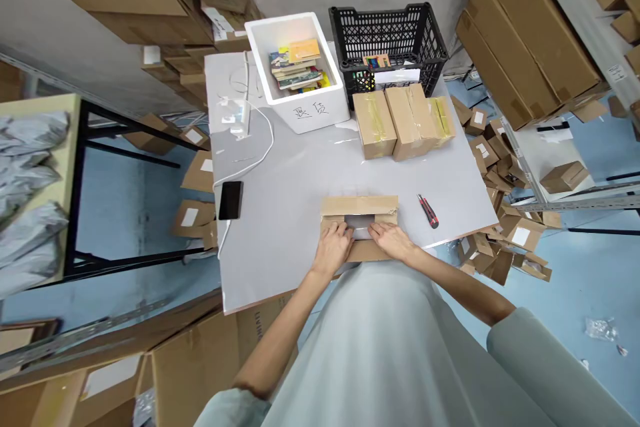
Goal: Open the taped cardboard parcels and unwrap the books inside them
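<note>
Left forearm and right forearm bare, stretched forward, left hand palm down, right hand angled inward, slightly apart

Left of your left hand, bare desk gives you free passage as far as the phone and the white cable, which loops back to the power strip. On the other side, your right hand has a short gap before the cutter. Beyond the open box, you have open room up to 3 taped boxes; they block your low approach to the black crate. The white bin walls off the back beside them.
</note>
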The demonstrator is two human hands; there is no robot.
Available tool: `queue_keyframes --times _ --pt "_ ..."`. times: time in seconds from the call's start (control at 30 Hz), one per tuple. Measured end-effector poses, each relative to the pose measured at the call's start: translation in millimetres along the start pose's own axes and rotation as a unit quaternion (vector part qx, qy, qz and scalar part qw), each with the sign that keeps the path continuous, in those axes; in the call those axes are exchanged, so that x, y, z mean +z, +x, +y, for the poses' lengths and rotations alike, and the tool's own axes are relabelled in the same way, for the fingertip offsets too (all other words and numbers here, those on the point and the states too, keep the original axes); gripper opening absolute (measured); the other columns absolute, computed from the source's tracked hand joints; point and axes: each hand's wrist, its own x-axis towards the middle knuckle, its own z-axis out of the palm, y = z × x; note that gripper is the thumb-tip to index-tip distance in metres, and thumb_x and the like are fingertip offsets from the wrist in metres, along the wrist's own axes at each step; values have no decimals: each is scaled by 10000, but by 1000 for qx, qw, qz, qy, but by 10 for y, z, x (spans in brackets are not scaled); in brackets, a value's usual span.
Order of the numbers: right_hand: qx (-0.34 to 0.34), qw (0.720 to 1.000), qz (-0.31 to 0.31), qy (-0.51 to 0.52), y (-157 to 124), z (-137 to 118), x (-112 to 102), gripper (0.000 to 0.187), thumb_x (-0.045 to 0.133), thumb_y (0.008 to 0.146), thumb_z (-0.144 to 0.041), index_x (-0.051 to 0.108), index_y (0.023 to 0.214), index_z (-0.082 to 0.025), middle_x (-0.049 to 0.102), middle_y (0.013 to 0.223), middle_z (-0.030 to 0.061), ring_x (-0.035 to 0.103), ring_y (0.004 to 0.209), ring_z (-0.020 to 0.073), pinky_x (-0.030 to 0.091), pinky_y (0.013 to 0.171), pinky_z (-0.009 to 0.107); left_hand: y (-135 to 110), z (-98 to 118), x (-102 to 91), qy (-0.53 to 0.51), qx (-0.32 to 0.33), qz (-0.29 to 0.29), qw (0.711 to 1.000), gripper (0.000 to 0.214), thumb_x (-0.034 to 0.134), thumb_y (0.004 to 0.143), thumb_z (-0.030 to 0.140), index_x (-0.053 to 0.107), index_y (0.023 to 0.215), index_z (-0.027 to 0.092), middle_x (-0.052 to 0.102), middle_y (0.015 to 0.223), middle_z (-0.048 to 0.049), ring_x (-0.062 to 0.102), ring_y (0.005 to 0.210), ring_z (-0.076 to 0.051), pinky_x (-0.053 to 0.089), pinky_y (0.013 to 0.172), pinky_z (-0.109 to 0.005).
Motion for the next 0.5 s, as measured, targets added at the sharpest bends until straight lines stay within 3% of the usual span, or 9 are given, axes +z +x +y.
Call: queue_keyframes --times 0.1,0.2,0.37,0.5 --pt "10 998 -55 -16 24 -49 -19 401 453 1126 -112 605 1496 -145 692 1520 199 818 1023 239 659 882 367 9 -7 -4 -3 -12 8 1000 244 573 1067 229 813 1086 185 721 1176 -191 638 1170 -378 541 997 -515" --pt "-3 997 -75 -32 76 -77 -44 307 438 1164 -185 660 1374 -151 761 1350 151 808 1020 235 644 867 344 1 -13 1 -5 -21 7 1000 252 572 1060 217 819 1012 195 713 1149 -190 639 1161 -381 546 973 -518" --pt "14 999 -28 -25 42 -116 -186 291 468 1191 -346 698 1233 -174 726 1254 140 769 1059 241 611 880 328 -25 -32 -65 20 -26 9 999 353 459 1069 136 804 1019 189 684 1139 -186 643 1119 -366 549 923 -499" --pt "70 997 28 -24 -237 46 -353 371 394 1204 -352 719 1214 -172 723 1185 156 743 1017 253 576 837 333 -153 -185 -246 18 -78 61 995 338 456 1092 203 791 1133 197 657 1127 -187 620 1098 -366 540 927 -499"
